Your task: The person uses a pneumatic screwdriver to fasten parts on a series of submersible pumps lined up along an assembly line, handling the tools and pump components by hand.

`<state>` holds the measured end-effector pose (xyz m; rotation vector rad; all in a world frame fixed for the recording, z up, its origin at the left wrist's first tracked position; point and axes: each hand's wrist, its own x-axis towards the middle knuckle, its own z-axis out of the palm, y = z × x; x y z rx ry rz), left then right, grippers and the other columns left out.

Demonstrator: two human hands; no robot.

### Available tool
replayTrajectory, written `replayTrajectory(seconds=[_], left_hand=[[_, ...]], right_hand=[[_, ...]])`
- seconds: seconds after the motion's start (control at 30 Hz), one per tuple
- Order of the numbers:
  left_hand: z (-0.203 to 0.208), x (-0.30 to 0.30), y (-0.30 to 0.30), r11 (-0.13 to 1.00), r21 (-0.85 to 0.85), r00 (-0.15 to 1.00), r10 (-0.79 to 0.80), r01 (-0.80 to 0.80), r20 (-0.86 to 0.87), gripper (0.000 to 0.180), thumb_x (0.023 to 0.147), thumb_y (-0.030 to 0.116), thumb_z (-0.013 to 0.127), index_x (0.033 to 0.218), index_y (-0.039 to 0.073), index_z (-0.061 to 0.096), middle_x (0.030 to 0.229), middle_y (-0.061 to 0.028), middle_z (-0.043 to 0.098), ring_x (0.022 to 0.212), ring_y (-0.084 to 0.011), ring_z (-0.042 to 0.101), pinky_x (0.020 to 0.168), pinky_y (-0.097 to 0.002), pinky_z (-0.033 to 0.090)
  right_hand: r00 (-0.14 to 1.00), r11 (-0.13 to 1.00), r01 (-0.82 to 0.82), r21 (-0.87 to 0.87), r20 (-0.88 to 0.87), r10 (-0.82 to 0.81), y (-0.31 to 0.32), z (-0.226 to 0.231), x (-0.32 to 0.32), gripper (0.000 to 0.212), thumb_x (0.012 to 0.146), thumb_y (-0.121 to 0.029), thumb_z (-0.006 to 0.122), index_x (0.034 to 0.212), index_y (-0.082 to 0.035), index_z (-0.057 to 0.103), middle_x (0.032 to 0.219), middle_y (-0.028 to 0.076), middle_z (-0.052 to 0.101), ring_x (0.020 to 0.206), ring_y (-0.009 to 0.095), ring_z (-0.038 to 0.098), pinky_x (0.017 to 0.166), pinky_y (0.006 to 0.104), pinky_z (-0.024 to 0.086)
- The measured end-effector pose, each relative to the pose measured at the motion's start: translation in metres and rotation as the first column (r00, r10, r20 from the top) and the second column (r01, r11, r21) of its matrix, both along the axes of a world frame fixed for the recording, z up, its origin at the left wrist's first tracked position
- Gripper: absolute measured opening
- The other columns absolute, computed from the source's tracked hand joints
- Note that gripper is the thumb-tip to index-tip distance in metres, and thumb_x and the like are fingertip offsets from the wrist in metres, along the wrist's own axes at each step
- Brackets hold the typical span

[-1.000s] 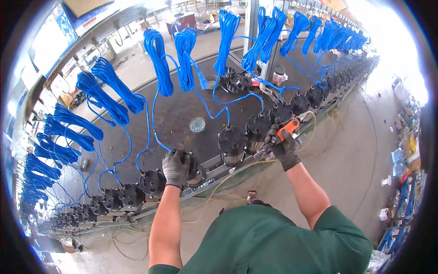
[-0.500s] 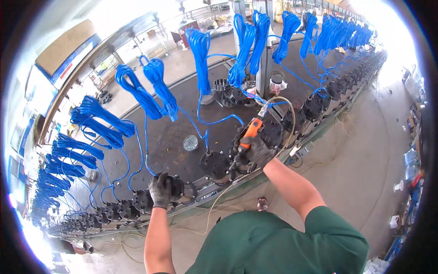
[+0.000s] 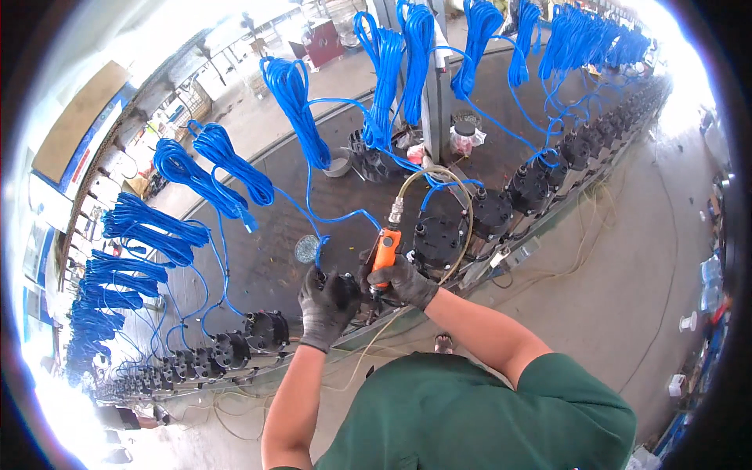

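My left hand (image 3: 327, 312), in a dark grey glove, closes around a black round housing (image 3: 345, 290) at the bench's near edge. A blue cable rises from beside its fingers. In my gloved right hand (image 3: 406, 283) is an orange air screwdriver (image 3: 386, 249), gripped just right of that housing. The tool stands nearly upright in the picture; its tip is hidden by the hand and the dark parts. From its metal coupling (image 3: 396, 210) a clear yellowish hose (image 3: 470, 215) loops right and down. Another black round housing (image 3: 437, 241) sits beyond my right hand.
More black housings (image 3: 266, 333) line the bench edge both ways. Bundled blue cables (image 3: 294, 106) hang along the far side. A metal post (image 3: 435, 94), a lidded jar (image 3: 464, 137) and a small round dish (image 3: 307, 249) stand on the dark bench (image 3: 274, 282). Hoses trail over the floor.
My left hand has left one black housing and moved right onto the neighbouring one. The screwdriver has swung more upright and shifted left with my right hand. The whole view has shifted slightly.
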<state>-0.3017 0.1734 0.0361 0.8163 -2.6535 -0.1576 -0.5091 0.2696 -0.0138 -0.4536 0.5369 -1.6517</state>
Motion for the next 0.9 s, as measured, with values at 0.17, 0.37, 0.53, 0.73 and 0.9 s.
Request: replayTrajectory(seconds=[0.17, 0.37, 0.53, 0.73, 0.9], left_hand=[[-0.005, -0.011, -0.01, 0.977, 0.138, 0.976, 0.139, -0.163, 0.165, 0.079, 0.069, 0.046, 0.082, 0.137, 0.014, 0.057, 0.134, -0.0252, 0.053, 0.122, -0.0439, 0.053, 0.102, -0.0566, 0.043], [0.006, -0.015, 0.008, 0.972, -0.001, 0.97, 0.236, -0.236, 0.064, 0.069, 0.069, 0.044, 0.086, 0.125, 0.012, 0.064, 0.111, -0.0179, 0.064, 0.1, -0.0378, 0.064, 0.084, -0.05, 0.054], [0.002, -0.026, 0.009, 0.937, -0.001, 0.932, 0.348, -0.35, 0.097, 0.066, 0.069, 0.044, 0.084, 0.124, 0.013, 0.065, 0.117, -0.0188, 0.062, 0.105, -0.0392, 0.062, 0.088, -0.0527, 0.051], [-0.004, -0.012, -0.024, 0.962, 0.098, 0.964, 0.246, -0.255, 0.1, 0.068, 0.068, 0.044, 0.082, 0.127, 0.016, 0.064, 0.125, -0.0187, 0.059, 0.112, -0.0401, 0.059, 0.096, -0.0517, 0.047], [-0.001, 0.01, -0.032, 0.986, 0.157, 0.995, 0.041, -0.055, 0.092, 0.068, 0.065, 0.041, 0.084, 0.126, 0.016, 0.065, 0.124, -0.0184, 0.06, 0.111, -0.0395, 0.06, 0.095, -0.0508, 0.049]], right_hand=[[0.998, 1.0, -0.024, 0.003, -0.061, 0.024, 0.001, 0.0, 0.002, 0.056, 0.072, -0.007, 0.086, 0.121, -0.008, 0.061, 0.101, 0.003, 0.07, 0.09, 0.017, 0.068, 0.082, 0.0345, 0.057], [0.998, 0.999, -0.035, 0.003, -0.053, 0.035, -0.003, -0.001, 0.001, 0.058, 0.07, -0.009, 0.089, 0.12, -0.01, 0.061, 0.1, 0.002, 0.07, 0.09, 0.015, 0.069, 0.08, 0.032, 0.057], [0.992, 0.999, 0.002, 0.041, -0.13, 0.003, -0.001, 0.007, -0.008, 0.056, 0.067, -0.006, 0.088, 0.117, -0.008, 0.061, 0.099, 0.003, 0.07, 0.09, 0.017, 0.07, 0.079, 0.0317, 0.058], [0.997, 0.998, -0.059, 0.006, -0.059, 0.059, -0.006, -0.01, -0.005, 0.06, 0.068, -0.004, 0.088, 0.122, -0.006, 0.063, 0.102, 0.005, 0.072, 0.09, 0.018, 0.07, 0.078, 0.0321, 0.059], [0.992, 0.999, -0.04, 0.03, -0.116, 0.043, -0.005, -0.008, -0.004, 0.059, 0.067, -0.002, 0.086, 0.122, -0.006, 0.063, 0.103, 0.005, 0.072, 0.092, 0.019, 0.07, 0.08, 0.0333, 0.059]])
